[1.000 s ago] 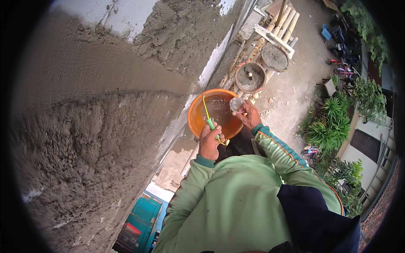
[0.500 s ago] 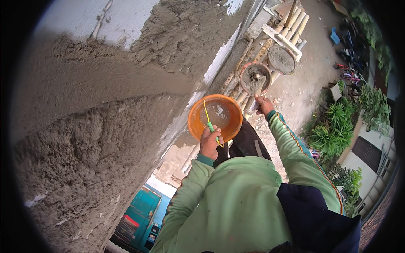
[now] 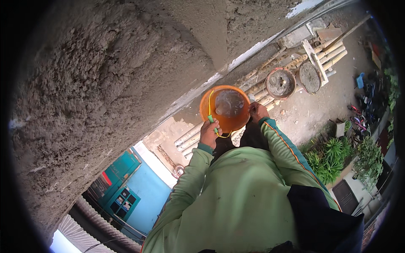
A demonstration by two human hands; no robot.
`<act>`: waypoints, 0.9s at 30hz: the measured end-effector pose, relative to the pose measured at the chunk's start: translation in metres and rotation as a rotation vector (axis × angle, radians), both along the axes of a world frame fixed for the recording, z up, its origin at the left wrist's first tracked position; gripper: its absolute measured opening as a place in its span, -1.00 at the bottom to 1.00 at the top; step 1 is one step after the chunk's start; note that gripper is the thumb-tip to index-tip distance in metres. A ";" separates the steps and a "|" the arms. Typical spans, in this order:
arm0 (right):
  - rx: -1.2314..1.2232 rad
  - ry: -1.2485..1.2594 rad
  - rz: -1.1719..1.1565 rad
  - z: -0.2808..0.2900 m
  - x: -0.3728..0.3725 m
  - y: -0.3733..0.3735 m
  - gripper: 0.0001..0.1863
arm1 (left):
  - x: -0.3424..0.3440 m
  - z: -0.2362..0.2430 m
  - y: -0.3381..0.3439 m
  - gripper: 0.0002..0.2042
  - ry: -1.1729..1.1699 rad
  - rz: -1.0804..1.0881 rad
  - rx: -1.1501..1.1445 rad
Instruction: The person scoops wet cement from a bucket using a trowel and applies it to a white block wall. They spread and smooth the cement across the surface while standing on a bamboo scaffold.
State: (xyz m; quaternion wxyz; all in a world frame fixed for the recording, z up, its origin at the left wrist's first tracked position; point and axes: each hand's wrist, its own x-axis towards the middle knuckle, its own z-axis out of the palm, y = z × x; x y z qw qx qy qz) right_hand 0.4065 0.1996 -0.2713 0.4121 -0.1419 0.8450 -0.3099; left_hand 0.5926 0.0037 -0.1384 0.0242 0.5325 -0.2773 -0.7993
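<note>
An orange bucket (image 3: 235,122) hangs before me with cloudy, greyish water in its bottom. My left hand (image 3: 209,132) is closed around the green grip (image 3: 211,119) of its yellow handle, at the bucket's left side. My right hand (image 3: 258,111) is at the right rim, fingers curled; what they hold is hidden. A small pale grey piece (image 3: 252,97) shows just above those fingers. On the left rises a wall (image 3: 105,80) covered with rough wet mortar, with a smoother band near its top.
Beyond the bucket, two round containers of mortar, one (image 3: 281,84) and another (image 3: 310,78), stand by bamboo poles (image 3: 333,57). Green plants (image 3: 331,154) grow at the right. A teal door (image 3: 120,173) and a blue wall (image 3: 147,194) are at lower left.
My right hand has drawn back from near the mortar container to the bucket's rim. The grey blade by it no longer shows clearly. My view has turned, and water now shows in the bucket.
</note>
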 end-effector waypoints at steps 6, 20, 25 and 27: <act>0.434 0.153 0.361 0.029 -0.059 0.074 -0.37 | 0.091 -0.070 -0.027 -0.92 -0.175 0.308 0.048; 0.436 -0.433 -0.097 0.030 -0.185 0.288 -0.68 | 0.338 -0.316 0.001 -0.71 -0.737 0.778 -0.561; 0.553 -0.246 -0.153 0.082 -0.173 0.264 -0.59 | 0.412 -0.316 -0.016 -0.71 -0.807 0.160 -0.551; 0.596 -0.242 -0.111 0.073 -0.195 0.262 -0.55 | 0.457 -0.337 0.004 -0.74 -0.814 0.149 -0.521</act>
